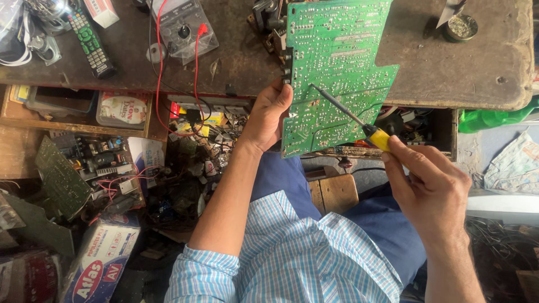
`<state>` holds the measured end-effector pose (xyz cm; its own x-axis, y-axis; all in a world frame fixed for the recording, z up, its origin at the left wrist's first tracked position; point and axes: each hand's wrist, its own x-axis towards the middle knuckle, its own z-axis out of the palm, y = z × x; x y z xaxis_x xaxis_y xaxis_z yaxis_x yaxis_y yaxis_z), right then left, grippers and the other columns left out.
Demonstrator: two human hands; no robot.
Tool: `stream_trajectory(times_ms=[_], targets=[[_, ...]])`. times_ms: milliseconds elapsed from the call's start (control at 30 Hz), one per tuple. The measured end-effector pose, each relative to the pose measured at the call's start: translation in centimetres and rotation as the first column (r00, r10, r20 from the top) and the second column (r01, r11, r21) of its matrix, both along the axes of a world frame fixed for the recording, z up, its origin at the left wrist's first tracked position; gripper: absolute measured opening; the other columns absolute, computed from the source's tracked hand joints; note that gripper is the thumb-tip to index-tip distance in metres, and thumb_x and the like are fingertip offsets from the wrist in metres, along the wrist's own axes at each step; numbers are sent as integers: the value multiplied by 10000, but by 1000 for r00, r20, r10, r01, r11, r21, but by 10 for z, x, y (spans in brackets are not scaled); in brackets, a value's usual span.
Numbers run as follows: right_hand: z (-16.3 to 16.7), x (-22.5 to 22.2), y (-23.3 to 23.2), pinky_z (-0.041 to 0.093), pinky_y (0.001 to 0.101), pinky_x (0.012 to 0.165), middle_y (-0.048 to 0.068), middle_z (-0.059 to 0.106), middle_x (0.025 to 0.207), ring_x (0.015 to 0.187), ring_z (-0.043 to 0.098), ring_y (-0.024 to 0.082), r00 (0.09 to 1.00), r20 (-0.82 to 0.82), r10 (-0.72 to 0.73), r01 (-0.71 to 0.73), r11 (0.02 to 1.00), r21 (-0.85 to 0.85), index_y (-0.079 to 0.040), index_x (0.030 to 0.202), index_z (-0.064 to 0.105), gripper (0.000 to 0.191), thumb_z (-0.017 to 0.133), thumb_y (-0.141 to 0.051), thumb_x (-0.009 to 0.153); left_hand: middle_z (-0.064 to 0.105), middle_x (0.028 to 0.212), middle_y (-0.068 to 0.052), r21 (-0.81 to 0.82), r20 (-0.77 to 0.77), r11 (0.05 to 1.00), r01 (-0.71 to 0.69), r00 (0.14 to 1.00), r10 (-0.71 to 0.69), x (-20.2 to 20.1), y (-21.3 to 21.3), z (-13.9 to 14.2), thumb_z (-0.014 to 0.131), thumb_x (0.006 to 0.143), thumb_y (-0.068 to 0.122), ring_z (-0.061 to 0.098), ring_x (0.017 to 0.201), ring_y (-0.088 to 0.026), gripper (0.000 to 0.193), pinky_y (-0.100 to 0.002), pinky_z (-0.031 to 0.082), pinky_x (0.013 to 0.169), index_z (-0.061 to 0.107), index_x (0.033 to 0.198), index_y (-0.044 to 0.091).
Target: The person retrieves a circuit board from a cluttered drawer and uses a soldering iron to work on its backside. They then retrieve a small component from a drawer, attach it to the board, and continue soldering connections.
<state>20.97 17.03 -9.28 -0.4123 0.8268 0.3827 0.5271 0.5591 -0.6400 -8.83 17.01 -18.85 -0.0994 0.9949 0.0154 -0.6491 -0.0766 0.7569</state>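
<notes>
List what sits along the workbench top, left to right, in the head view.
Remote control → multimeter with red leads → green circuit board, held by the left hand, with the right hand's soldering iron on it → small round tin.

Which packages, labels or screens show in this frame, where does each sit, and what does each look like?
Carton: bottom left on the floor, long box, white and blue with a red oval.
Small box: top left on the bench, white with red.
Flat pack: shelf under the bench, left of the left hand; rectangular, cream with a red and green picture.
Multimeter: bench top, grey, under clear plastic.
No lit screen.
</notes>
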Motion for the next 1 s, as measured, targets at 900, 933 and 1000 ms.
stream_trajectory(times_ms=[900,933,1000], targets=[[-1,-3,-3,404,236,518,54,741,995,627,521,47,999,9,-52,52,998,-25,-86,1242,770,276,811,-52,972,690,1202,-63,-13,-23,1000,10,1000,-10,-3,0,0,670,1042,322,679,1067,-144,432,-325,586,901,569,1347,34],[0,-3,-3,404,234,523,53,740,1001,634,520,45,999,3,-50,50,998,-27,-86,1246,769,276,809,-52,976,688,1198,-62,-3,-8,1000,18,1000,-18,-3,0,0,671,1048,317,677,1059,-145,428,-328,586,895,569,1353,34],[1,-3,-3,403,232,527,51,739,1003,637,517,43,999,-4,-50,50,998,-29,-85,1247,768,276,808,-52,976,687,1200,-60,4,2,1000,26,1000,-26,-3,1,1,669,1054,309,675,1060,-145,424,-329,584,898,570,1361,34]])
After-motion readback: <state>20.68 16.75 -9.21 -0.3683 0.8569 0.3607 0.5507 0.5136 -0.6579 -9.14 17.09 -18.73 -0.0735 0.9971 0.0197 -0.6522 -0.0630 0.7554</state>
